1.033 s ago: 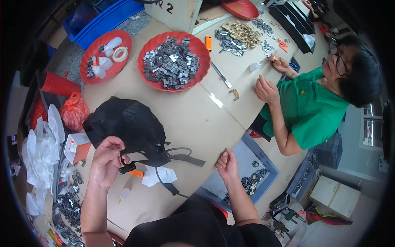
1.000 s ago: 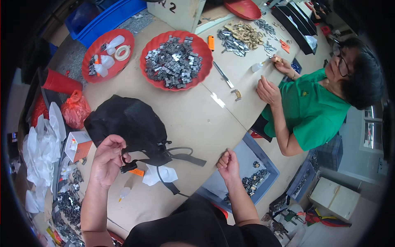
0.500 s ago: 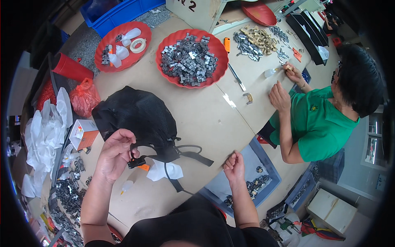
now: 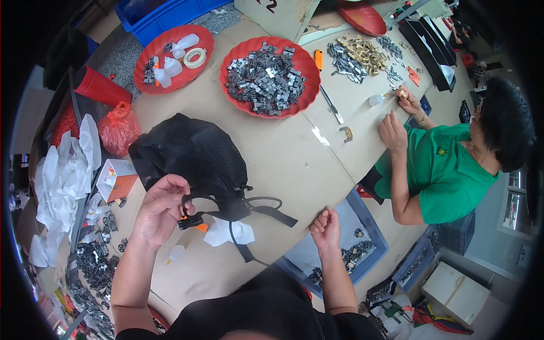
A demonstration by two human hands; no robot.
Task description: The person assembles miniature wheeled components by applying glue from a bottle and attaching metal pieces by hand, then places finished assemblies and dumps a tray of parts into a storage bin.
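A black mesh drawstring bag (image 4: 198, 144) lies slumped on the table, its cords and straps trailing toward me. At its near left side my left hand (image 4: 160, 212) is closed, thumb and fingers pinching a thin black strap of the bag. Just under those fingers a small black clip (image 4: 191, 221) shows, close to an orange piece on the table. A crumpled white tissue (image 4: 229, 232) lies partly beneath the strap. My right hand (image 4: 326, 229) hovers by the table edge, above a grey bin (image 4: 371, 221), fingers curled together; whatever they hold, if anything, is hidden.
Beyond the bag stand a red dish (image 4: 272, 110) heaped with metal parts and another red dish (image 4: 144, 79) with bottles and tape. Metal parts (image 4: 93, 266) pile up at left. A co-worker in a green shirt (image 4: 447, 170) handles a piece at right.
The view has shifted slightly, so the table and dishes sit a little lower and further right. Both my hands keep nearly the same pose.
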